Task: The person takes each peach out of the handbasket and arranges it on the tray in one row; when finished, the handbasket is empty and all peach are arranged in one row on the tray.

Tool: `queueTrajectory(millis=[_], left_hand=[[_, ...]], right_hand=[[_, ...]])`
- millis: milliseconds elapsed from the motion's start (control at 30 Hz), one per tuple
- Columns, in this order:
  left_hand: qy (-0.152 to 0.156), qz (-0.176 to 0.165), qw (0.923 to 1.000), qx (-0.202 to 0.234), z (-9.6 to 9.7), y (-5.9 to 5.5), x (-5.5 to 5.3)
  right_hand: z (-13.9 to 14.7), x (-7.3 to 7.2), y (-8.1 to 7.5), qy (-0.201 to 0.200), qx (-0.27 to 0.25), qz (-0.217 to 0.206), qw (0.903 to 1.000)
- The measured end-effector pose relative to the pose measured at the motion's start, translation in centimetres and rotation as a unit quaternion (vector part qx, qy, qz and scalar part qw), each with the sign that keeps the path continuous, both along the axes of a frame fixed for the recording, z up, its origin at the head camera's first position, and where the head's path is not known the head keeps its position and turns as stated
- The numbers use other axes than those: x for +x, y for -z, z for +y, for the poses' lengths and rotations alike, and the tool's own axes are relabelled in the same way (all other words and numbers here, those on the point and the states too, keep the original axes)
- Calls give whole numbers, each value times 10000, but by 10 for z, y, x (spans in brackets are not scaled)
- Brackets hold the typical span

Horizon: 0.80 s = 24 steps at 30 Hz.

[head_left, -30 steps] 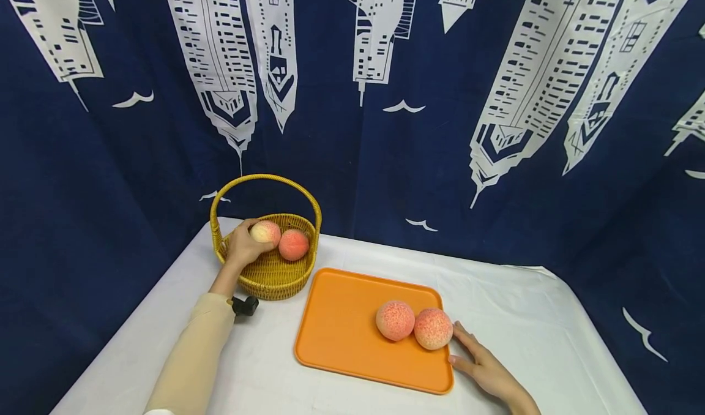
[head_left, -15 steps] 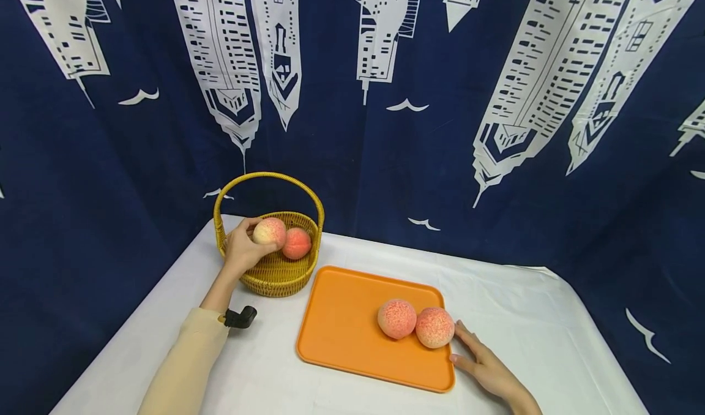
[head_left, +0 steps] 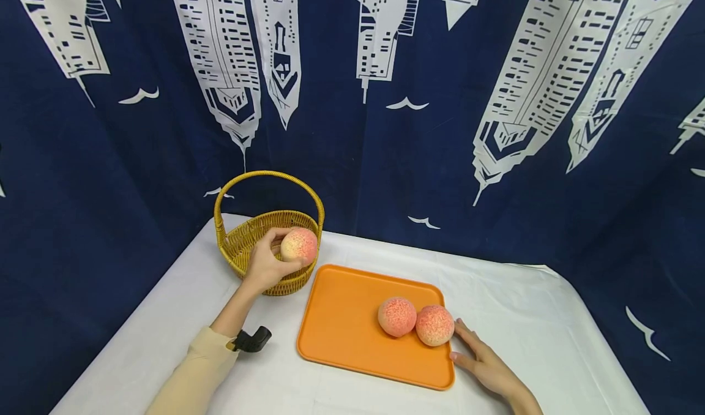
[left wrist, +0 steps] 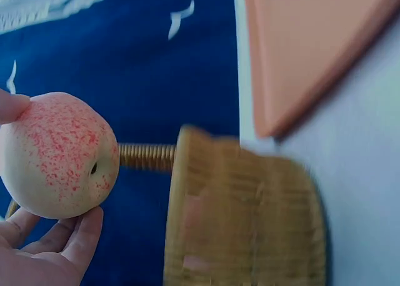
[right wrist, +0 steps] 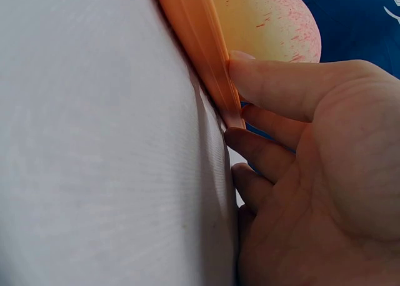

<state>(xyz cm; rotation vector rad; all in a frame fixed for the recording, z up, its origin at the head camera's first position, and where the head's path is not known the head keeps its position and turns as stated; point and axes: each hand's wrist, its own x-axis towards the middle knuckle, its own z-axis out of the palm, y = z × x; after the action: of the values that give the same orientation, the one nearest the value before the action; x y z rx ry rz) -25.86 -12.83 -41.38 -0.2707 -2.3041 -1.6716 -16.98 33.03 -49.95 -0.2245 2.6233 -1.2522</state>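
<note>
One peach [head_left: 300, 246], cream with a speckled pink flush, is up in the left hand [head_left: 268, 264], thumb on one side and fingers curled round the other, parted just as wide as the fruit. It sits over the right side of a yellow-brown wicker basket [head_left: 240, 241], near the foot of the arched handle [head_left: 267, 173]; how high above the rim, I can't tell. A blurred pinkish patch [left wrist: 195, 208] on the basket's side is more than I can make out.

Across the counter [head_left: 529, 317] the right hand [head_left: 489, 367] lies relaxed, fingers loosely extended and gripping nothing, its thumb against the edge of an orange tray [head_left: 341, 317]. On that tray an inner peach [head_left: 397, 317] and an outer peach [head_left: 435, 325] rest side by side, the outer one close to those fingertips.

White cloth covers the counter, creased toward the far right corner. Behind hangs a navy curtain [head_left: 330, 158] printed with upside-down white towers [head_left: 223, 41] and small gulls [head_left: 407, 104]. Letter-like marks [head_left: 235, 100] near one tower's tip are too small to read. A cream sleeve [head_left: 193, 366] covers the left forearm, and a black fitting [head_left: 252, 340] juts from that wrist.
</note>
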Motion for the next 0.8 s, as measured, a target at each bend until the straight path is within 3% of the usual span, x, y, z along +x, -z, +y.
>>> queueTrajectory(millis=[200, 433, 567, 800], left_hand=[[560, 13, 9982, 215, 34, 19, 10], [968, -358, 9946, -86, 73, 50, 23], [1194, -512, 9911, -276, 88, 64, 25], [1240, -656, 9891, -454, 102, 75, 24]], right_hand=[[0, 0, -1, 4, -9, -13, 10000], [-1, -1, -2, 21, -69, -87, 9999], [-1, 0, -2, 26, -71, -115, 9999], [1, 0, -2, -26, -34, -154, 9999]])
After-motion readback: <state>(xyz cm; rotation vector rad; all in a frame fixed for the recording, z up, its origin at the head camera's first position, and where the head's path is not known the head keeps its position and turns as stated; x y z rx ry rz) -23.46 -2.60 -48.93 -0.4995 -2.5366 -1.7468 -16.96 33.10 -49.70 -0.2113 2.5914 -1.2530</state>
